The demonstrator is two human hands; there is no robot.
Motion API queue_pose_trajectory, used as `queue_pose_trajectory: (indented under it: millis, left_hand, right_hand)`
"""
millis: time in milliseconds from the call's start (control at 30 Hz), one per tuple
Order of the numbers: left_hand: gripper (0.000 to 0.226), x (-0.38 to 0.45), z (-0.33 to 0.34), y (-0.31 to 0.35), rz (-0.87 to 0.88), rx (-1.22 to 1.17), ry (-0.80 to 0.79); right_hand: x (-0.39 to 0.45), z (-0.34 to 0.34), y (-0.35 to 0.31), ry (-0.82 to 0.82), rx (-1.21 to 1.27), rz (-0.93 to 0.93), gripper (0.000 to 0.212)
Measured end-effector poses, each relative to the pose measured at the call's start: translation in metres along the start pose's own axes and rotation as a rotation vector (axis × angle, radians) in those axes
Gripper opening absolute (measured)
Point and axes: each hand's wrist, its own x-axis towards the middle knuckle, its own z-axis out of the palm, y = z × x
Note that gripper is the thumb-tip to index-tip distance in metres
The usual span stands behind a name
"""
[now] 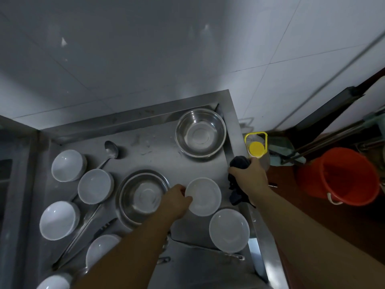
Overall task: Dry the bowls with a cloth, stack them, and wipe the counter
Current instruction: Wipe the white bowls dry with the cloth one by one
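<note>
Left fingers [183, 195] pinching white bowl [203, 197], right fingers [253, 163] gripping dark cloth [239, 162], steel bowl [142, 197] beside.

My left forearm [125, 253] covers part of the white bowl [100, 250] nearest me, and the bowl at the bottom-left corner [54, 282] is cut off by the frame edge. My right hand [250, 174] hides the middle of the dark cloth [238, 161], so only its ends show. The ladle's handle [83, 222] slips behind a bowl. The right edge crops the blurred floor clutter beyond the orange bucket [341, 176].
</note>
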Motion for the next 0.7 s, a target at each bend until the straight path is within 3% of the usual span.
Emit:
queue_pose_trajectory:
  millis: [333,433,533,600,700]
  left_hand:
    - [0.025,-0.024,-0.005,0.001,-0.065,-0.233,0.058]
    - [0.041,-0.049,-0.022,-0.002,-0.145,-0.503,0.088]
    - [0.015,-0.079,-0.040,-0.011,-0.198,-0.804,0.073]
    - [0.014,-0.099,-0.055,-0.019,-0.210,-0.983,0.039]
    - [0.016,-0.133,-0.081,-0.031,-0.188,-1.139,0.003]
  right_hand:
    - [-0.044,-0.004,0.002,-0.052,0.183,-0.017,0.037]
    - [-0.071,-0.004,-0.007,-0.162,0.385,0.034,0.037]
    - [-0.103,0.000,-0.024,-0.350,0.616,0.105,0.033]
    - [-0.127,0.005,-0.036,-0.429,0.681,0.104,0.027]
    - [-0.163,0.017,-0.052,-0.424,0.668,0.001,0.026]
